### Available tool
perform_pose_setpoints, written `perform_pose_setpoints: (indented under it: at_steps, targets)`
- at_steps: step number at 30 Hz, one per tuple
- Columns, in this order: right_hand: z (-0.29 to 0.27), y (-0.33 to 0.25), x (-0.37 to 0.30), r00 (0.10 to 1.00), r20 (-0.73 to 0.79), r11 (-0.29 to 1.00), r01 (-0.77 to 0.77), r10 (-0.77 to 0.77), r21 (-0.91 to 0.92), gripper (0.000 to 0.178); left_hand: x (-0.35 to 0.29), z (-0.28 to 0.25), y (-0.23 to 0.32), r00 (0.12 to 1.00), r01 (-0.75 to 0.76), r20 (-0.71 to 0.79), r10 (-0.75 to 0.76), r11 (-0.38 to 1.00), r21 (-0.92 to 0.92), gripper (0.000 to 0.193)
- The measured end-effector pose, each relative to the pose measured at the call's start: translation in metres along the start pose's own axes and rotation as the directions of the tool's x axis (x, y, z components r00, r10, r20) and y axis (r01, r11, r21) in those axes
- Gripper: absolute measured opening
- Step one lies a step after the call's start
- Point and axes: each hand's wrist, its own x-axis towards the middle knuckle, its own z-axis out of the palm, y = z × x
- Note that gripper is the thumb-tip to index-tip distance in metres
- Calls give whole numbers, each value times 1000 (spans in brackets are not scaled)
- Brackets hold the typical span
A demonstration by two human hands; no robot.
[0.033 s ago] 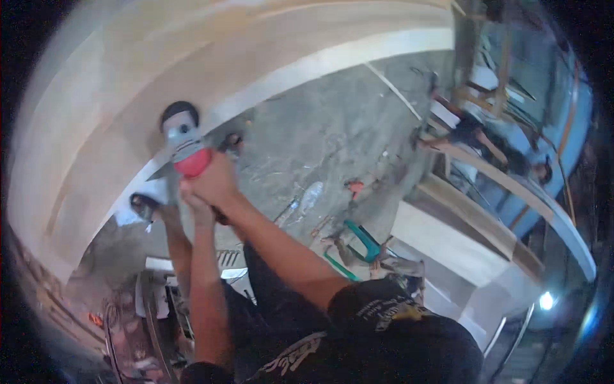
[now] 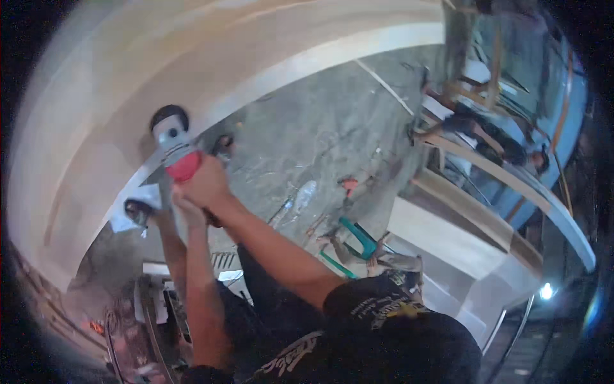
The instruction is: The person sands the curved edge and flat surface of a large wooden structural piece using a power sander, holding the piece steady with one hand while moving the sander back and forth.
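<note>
A handheld power sander or grinder (image 2: 183, 165), with a red body, grey head and round black disc (image 2: 169, 116), is held out in front of me. Its disc lies against the broad curved pale wooden panel (image 2: 109, 96), close to the panel's light near edge. My right hand (image 2: 208, 185) is closed round the red body. Just below and to its left, my left hand (image 2: 190, 208) is closed on the tool's rear end; the right hand partly hides its fingers.
A dark shoe (image 2: 137, 211) is beside a white sheet (image 2: 125, 217) under the panel's edge. Green clamp-like tools (image 2: 358, 235) and a red tool (image 2: 348, 185) lie on the concrete floor (image 2: 288, 128). Curved wooden pieces (image 2: 511, 169) stand at right, near another person (image 2: 486, 134).
The tool and both hands have shifted slightly left along the panel. The whole view has also moved a little. Both hands keep their hold.
</note>
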Motion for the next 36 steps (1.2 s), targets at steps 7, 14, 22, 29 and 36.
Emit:
perform_pose_setpoints:
  at_steps: [7,14,22,29,36]
  targets:
    - [-47,27,28,963,78,946,-269,259,182,43,20,27,-49,997,33,-72,-28,997,66,63]
    - [-49,37,60,984,93,987,-159,155,34,57,57,25,-86,996,-18,-79,31,987,160,53]
    - [-104,71,74,979,10,963,-200,202,181,42,13,180,-42,958,-245,-62,279,916,319,63]
    - [-121,84,83,985,-60,975,-151,163,165,38,14,201,-32,946,-298,29,324,829,472,57]
    - [-132,52,87,988,-8,960,-149,156,235,35,9,211,-3,952,-277,23,306,825,493,52]
